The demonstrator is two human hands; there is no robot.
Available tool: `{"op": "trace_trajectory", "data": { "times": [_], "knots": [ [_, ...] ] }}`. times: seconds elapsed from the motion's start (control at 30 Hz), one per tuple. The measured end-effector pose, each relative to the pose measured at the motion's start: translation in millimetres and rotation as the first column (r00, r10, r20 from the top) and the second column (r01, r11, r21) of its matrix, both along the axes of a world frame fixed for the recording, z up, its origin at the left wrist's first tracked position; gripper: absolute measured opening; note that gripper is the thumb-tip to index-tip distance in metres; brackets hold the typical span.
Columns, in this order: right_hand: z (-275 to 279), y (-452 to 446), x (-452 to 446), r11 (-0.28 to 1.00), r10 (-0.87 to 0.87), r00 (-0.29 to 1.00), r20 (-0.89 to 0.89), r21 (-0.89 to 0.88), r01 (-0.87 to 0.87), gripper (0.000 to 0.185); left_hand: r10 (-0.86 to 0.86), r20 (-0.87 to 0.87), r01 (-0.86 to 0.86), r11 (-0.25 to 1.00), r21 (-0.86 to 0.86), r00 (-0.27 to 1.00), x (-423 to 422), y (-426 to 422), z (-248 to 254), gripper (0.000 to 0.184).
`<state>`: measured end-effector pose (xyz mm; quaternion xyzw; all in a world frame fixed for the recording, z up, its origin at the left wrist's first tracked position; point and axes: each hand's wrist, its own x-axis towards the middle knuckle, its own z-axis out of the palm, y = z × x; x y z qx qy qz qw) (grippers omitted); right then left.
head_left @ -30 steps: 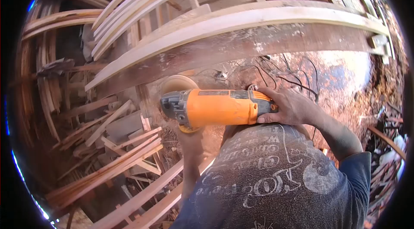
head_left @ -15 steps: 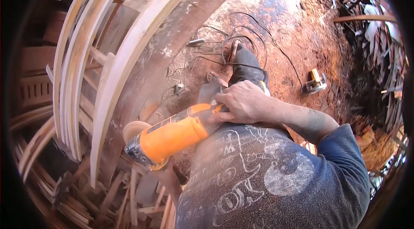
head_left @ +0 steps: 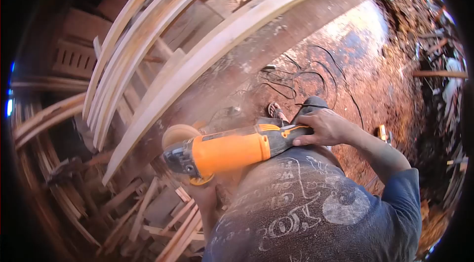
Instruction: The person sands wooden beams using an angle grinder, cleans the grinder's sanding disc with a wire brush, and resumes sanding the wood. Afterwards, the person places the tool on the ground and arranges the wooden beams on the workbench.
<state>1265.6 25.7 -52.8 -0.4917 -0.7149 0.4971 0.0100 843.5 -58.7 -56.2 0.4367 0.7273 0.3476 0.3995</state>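
Gripping the rear handle [head_left: 291, 132] of an orange-and-black grinder [head_left: 227, 152], the right hand [head_left: 328, 127] lies at the tool's right end, with its thumb on the near side. The fingers of this hand are wrapped over the handle and grasp it. The left hand [head_left: 205, 195] is below the tool's black head [head_left: 181, 159], beside a yellow ring [head_left: 201, 180]. Its fingers are hidden and blurred; their state cannot be told.

The grinder lies crosswise in front of the dusty dark shirt [head_left: 316, 207], head to the left. A pale round disc [head_left: 180, 135] is mounted on the far side of the head, facing a broad brown board [head_left: 276, 35]. Contact between disc and board cannot be confirmed from this view. A long pale wooden strip [head_left: 232, 40] runs along the upper edge of the board, and further pale strips [head_left: 131, 47] are grouped beyond it.

Black cords [head_left: 347, 90] lie in loops on the reddish ground [head_left: 358, 64], beyond the right hand. A foot in a sandal [head_left: 276, 110] stands just beyond the grinder, next to a dark trouser leg [head_left: 316, 104]. Wood scraps [head_left: 143, 207] are piled at lower left, near the left hand. A slatted panel [head_left: 74, 57] is located at upper left.
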Motion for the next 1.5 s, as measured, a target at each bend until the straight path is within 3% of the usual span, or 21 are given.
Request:
{"op": "trace_trajectory", "data": {
  "times": [0.07,0.13,0.2,0.27,0.37,0.4,0.43,0.47,0.6,0.73,0.83,0.87,1.0,1.1,1.13,1.23,1.3,1.33,1.43,1.5],
  "knots": [
    [-5,1,-2,1.000,0.003,0.999,-0.034,0.012,-0.003,0.075,-0.027,-0.072,0.031,0.998,0.063,0.997,1,-1,-2,0.041],
    [-1,7,-6,0.999,0.042,0.999,-0.027,0.002,-0.042,0.075,0.019,-0.093,-0.021,1.000,-0.019,0.995,17,4,10,0.030],
    [13,17,-13,0.997,0.072,0.997,-0.025,-0.003,-0.072,0.075,0.160,-0.086,-0.176,0.953,-0.246,0.983,35,6,45,0.028],
    [2,28,-17,0.994,0.112,0.993,-0.047,0.025,-0.111,0.076,0.129,-0.149,-0.157,0.969,-0.189,0.980,26,-4,30,0.031],
    [-8,50,-25,0.984,0.177,0.982,-0.071,0.027,-0.176,0.069,0.208,-0.213,-0.245,0.955,-0.166,0.955,32,-18,31,0.031],
    [-4,62,-30,0.970,0.242,0.970,0.011,-0.004,-0.242,0.068,0.238,-0.205,-0.269,0.953,-0.139,0.949,36,-21,31,0.031],
    [-4,75,-36,0.962,0.274,0.961,-0.044,-0.003,-0.275,0.068,0.258,-0.194,-0.283,0.953,-0.111,0.946,41,-22,30,0.031],
    [-5,77,-41,0.955,0.296,0.950,-0.096,0.005,-0.297,0.068,0.360,-0.170,-0.391,0.897,-0.206,0.917,47,-30,36,0.030],
    [-3,99,-45,0.919,0.387,0.904,-0.181,-0.010,-0.395,0.067,0.493,-0.200,-0.532,0.789,-0.307,0.847,72,-51,36,0.033],
    [15,133,-48,0.839,0.526,0.831,-0.184,-0.053,-0.542,0.061,0.520,-0.270,-0.584,0.680,-0.443,0.810,102,-56,40,0.036],
    [6,151,-38,0.823,0.540,0.795,-0.276,-0.023,-0.567,0.058,0.635,-0.133,-0.625,0.663,-0.412,0.761,128,-59,42,0.036],
    [4,157,-38,0.835,0.514,0.817,-0.261,-0.066,-0.546,0.053,0.649,-0.121,-0.635,0.660,-0.401,0.751,134,-67,32,0.037],
    [-12,188,-90,0.804,0.528,0.836,-0.150,0.405,-0.435,0.047,0.688,-0.125,-0.677,0.636,-0.370,0.715,139,-65,32,0.034],
    [-5,212,-184,0.537,0.522,0.849,-0.082,0.805,-0.252,0.059,0.669,-0.164,-0.663,0.614,-0.429,0.725,113,-65,40,0.027],
    [-4,219,-218,0.479,0.502,0.865,-0.025,0.840,-0.254,0.065,0.682,-0.158,-0.675,0.611,-0.413,0.714,95,-72,37,0.027],
    [-25,232,-312,0.365,0.368,0.915,0.167,0.879,-0.307,0.078,0.676,-0.189,-0.689,0.625,-0.367,0.713,41,-101,33,0.027],
    [-57,253,-354,0.415,0.339,0.880,0.333,0.787,-0.457,0.077,0.634,-0.268,-0.688,0.657,-0.308,0.725,8,-112,41,0.030],
    [-58,255,-365,0.441,0.334,0.847,0.413,0.726,-0.528,0.077,0.666,-0.233,-0.699,0.616,-0.362,0.708,-7,-118,41,0.034],
    [-31,264,-369,0.544,0.427,0.782,0.454,0.563,-0.623,0.062,0.654,-0.258,-0.703,0.663,-0.259,0.711,-39,-134,24,0.032],
    [-36,267,-372,0.533,0.384,0.783,0.490,0.574,-0.621,0.062,0.647,-0.235,-0.689,0.686,-0.234,0.725,-53,-133,29,0.030]
  ]
}}
